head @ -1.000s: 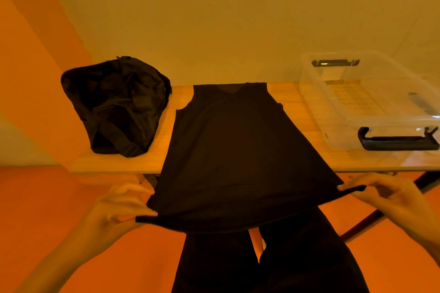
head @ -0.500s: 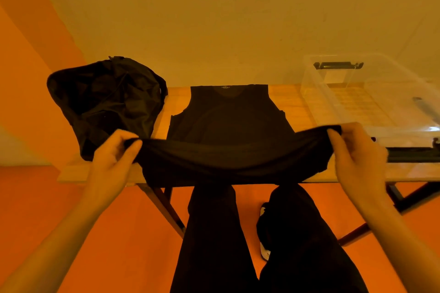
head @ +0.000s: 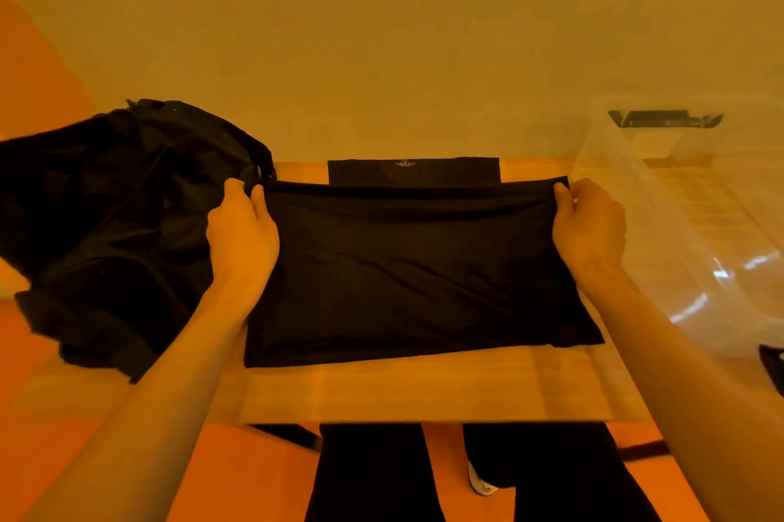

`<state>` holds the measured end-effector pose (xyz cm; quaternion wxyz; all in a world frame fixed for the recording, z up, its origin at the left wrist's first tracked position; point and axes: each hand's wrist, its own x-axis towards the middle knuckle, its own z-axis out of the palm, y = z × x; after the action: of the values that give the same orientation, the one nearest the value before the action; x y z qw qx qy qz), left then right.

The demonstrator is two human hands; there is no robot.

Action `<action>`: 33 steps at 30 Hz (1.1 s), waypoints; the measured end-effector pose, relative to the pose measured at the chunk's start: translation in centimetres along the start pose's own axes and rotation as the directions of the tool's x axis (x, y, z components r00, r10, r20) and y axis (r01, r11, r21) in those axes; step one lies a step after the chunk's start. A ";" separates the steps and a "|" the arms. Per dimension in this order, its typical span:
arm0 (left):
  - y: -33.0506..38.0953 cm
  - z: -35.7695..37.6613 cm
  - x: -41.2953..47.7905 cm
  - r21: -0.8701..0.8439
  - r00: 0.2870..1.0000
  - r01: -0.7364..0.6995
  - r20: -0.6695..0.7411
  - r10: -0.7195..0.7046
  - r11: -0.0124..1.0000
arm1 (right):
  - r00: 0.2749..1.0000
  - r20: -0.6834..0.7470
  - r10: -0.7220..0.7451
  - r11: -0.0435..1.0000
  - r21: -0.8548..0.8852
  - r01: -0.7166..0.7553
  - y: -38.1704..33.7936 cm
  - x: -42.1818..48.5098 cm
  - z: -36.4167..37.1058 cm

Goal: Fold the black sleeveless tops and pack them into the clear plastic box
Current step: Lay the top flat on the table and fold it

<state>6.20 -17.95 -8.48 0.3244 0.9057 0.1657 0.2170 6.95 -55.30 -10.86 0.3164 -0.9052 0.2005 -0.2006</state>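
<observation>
Wooden table (head: 424, 390): black top (head: 415, 267), long axis left-to-right, far corners apparently pinched by left hand (head: 242, 233) and right hand (head: 589, 224); clear box (head: 687, 233) right of it.

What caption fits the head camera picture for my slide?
The left hand and right hand pinch the hem of a folded black sleeveless top on the table.

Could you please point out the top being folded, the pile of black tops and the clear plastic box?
top being folded (head: 415, 271), head view, middle of the folded-over panel.
pile of black tops (head: 110, 224), head view, centre of the heap.
clear plastic box (head: 712, 216), head view, bare floor inside.
</observation>
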 end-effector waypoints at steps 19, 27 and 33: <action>-1.3 7.6 5.6 0.429 0.971 -0.109 0.241 0.003 0.897 | 0.995 0.102 0.007 0.938 -0.346 0.029 1.0 6.3 5.1; -1.6 8.4 5.5 0.526 0.985 -0.120 0.167 0.036 0.842 | 0.996 0.082 -0.019 0.939 -0.340 0.046 0.8 6.5 5.4; -0.5 8.3 4.9 0.482 0.986 -0.122 0.160 0.049 0.867 | 0.996 0.077 -0.055 0.948 -0.311 0.076 -0.3 5.5 4.2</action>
<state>14.44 -19.72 -13.20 0.0851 0.9778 0.1515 0.1167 13.72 -55.69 -12.40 0.1686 -0.9563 0.1890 -0.1460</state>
